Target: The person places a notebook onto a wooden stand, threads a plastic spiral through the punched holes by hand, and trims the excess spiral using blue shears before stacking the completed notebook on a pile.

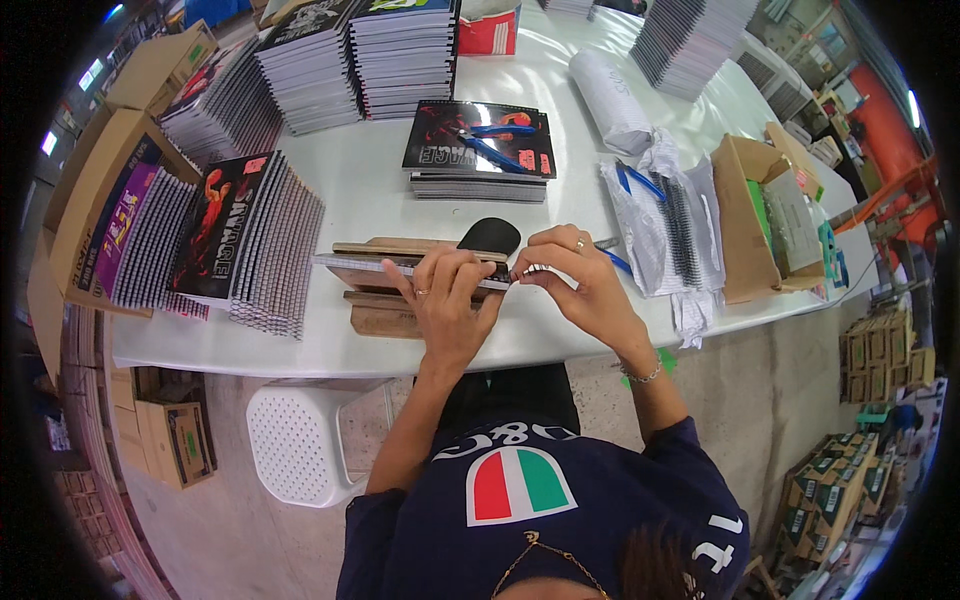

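Note:
My left hand [448,300] presses on an unbound-looking book block [350,263], its fingers over the upper edge and its thumb in front. The block stands on edge in a slotted wooden stand [385,318]. At the block's right end, my right hand [585,285] pinches a thin binding coil [538,268], mostly hidden by the fingers. A black rounded pad [490,236] lies just behind the stand. Beyond it, blue-handled pliers [492,148] rest on a short stack of black-covered spiral notebooks [480,185].
Spiral notebooks [245,230] stand in rows at the left beside an open carton [85,215]. Tall notebook stacks [405,65] line the back. On the right lie loose coils [682,230] on white wrapping and a cardboard box [740,220]. A white stool [295,445] stands below the table edge.

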`<state>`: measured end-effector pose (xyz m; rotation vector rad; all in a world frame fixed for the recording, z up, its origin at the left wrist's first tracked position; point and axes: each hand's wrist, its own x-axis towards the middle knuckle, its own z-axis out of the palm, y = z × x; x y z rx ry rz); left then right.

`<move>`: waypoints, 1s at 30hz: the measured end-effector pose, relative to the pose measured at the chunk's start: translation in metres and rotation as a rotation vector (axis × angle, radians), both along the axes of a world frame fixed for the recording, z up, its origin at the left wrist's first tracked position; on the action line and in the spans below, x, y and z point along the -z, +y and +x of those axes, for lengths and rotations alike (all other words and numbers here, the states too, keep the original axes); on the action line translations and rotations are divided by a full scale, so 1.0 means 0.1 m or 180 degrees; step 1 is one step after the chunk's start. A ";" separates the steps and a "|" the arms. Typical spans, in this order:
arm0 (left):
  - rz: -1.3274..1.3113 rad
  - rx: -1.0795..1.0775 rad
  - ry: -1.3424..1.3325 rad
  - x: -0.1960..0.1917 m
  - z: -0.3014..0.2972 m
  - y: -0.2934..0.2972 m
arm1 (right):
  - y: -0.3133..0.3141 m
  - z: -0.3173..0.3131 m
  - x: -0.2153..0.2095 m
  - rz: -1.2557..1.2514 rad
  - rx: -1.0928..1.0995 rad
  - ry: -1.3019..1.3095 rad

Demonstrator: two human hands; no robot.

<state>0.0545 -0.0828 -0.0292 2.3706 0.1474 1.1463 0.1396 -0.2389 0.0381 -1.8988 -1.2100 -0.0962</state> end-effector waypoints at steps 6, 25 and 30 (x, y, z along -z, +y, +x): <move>-0.0050 0.0025 -0.0305 0.10 -0.01 0.00 | 0.02 0.03 0.01 -0.0009 -0.0332 -0.0268; 0.1047 0.0382 0.0324 -0.31 0.09 0.19 | -0.05 0.13 -0.21 -0.0962 -0.0397 0.1081; 0.0836 0.0798 0.0239 -0.30 0.08 0.25 | 0.02 0.63 -0.02 -0.1061 -0.0655 0.1929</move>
